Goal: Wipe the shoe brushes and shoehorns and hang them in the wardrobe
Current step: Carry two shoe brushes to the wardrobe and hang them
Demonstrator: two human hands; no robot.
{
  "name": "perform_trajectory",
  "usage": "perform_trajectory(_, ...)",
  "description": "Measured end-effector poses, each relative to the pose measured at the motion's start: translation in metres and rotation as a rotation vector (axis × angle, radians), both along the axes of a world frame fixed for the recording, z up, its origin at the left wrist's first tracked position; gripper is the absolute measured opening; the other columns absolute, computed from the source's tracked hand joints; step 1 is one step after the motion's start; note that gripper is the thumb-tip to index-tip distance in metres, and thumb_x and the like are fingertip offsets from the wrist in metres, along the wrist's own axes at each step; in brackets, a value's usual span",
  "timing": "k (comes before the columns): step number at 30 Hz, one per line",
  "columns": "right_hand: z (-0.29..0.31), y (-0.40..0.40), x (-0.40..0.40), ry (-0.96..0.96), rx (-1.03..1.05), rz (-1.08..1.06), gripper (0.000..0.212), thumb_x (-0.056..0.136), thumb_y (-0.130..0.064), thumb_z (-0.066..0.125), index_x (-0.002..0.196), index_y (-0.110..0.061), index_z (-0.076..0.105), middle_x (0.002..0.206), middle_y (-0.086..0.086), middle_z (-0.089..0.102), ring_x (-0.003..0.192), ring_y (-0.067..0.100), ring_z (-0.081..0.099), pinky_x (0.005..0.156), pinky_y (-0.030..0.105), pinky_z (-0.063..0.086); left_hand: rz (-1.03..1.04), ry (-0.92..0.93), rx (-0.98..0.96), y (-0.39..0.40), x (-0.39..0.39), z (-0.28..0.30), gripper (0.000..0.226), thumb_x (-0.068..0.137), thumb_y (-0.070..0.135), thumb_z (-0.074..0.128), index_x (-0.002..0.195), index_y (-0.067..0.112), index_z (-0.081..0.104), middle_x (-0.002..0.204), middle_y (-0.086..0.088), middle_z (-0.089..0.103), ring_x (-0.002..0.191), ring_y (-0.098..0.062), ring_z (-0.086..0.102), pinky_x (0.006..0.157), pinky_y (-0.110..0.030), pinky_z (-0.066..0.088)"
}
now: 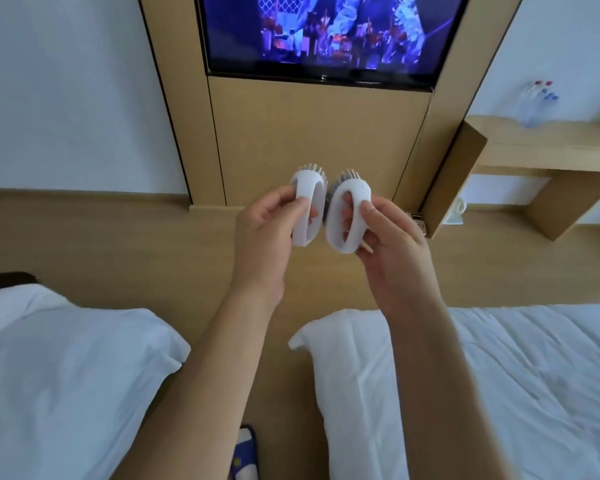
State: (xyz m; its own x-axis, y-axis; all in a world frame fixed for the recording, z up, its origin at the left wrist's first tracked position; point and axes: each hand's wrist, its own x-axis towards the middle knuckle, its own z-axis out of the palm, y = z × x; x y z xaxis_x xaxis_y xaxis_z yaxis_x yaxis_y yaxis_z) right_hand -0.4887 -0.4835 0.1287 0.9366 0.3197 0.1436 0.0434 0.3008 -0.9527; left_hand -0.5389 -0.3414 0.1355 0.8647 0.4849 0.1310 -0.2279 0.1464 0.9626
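Observation:
Two white shoe brushes with loop handles and grey bristles are held up side by side in front of me. My left hand (264,233) grips the left shoe brush (309,188) by its loop handle. My right hand (388,237) grips the right shoe brush (352,199), fingers through its loop and thumb on the outside. The two brushes nearly touch, bristles pointing away and towards each other. No shoehorn, cloth or wardrobe is in view.
A white bed (66,375) lies at the lower left and another white bed (516,375) at the lower right, with wooden floor between. A television (326,36) hangs on a wooden panel ahead. A wooden desk (534,150) with water bottles (539,102) stands at the right.

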Motion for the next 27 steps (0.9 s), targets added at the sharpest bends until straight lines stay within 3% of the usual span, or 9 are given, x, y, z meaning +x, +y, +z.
perform_trajectory(4,0.005,0.064,0.055,0.039,-0.005,0.05,0.027,0.099,-0.022,0.057,0.112,0.0,0.066,0.095,0.001,0.069,0.089,0.012,0.064,0.081,0.03,0.048,0.053,-0.024,-0.002,0.062,0.051,0.004,0.021,0.082,0.023,0.061,0.095,0.019,0.076,0.086,-0.001,0.07,0.086,-0.015,0.064,0.084,-0.037,0.05)
perform_trajectory(13,0.012,0.216,0.158,0.064,-0.024,0.143,0.016,0.097,-0.023,0.059,0.098,-0.017,0.074,0.092,0.001,0.068,0.086,0.014,0.064,0.079,0.031,0.05,0.195,-0.051,-0.011,0.21,0.135,0.008,0.018,0.093,0.013,0.062,0.106,0.014,0.074,0.088,0.005,0.072,0.082,-0.007,0.067,0.078,-0.027,0.051)
perform_trajectory(18,-0.003,0.294,0.201,0.067,-0.026,0.275,0.018,0.098,-0.02,0.058,0.089,-0.02,0.073,0.09,0.001,0.065,0.085,0.014,0.062,0.08,0.032,0.048,0.328,-0.036,-0.008,0.274,0.162,-0.005,0.018,0.093,0.011,0.062,0.103,0.018,0.076,0.089,0.003,0.074,0.085,-0.009,0.068,0.087,-0.035,0.053)
perform_trajectory(24,-0.014,0.385,0.267,0.078,0.005,0.473,0.02,0.098,-0.019,0.057,0.086,-0.019,0.073,0.093,0.004,0.065,0.088,0.017,0.062,0.082,0.033,0.049,0.51,-0.033,0.018,0.346,0.208,-0.014,0.019,0.093,0.011,0.062,0.104,0.017,0.075,0.088,0.005,0.075,0.085,-0.008,0.069,0.082,-0.029,0.054)
perform_trajectory(27,-0.015,0.429,0.31,0.07,0.017,0.583,0.022,0.098,-0.019,0.057,0.084,-0.021,0.073,0.094,0.003,0.065,0.089,0.018,0.062,0.082,0.033,0.049,0.614,-0.023,0.023,0.377,0.24,-0.016,0.018,0.094,0.013,0.063,0.103,0.023,0.076,0.091,0.004,0.076,0.089,-0.01,0.071,0.091,-0.035,0.055)
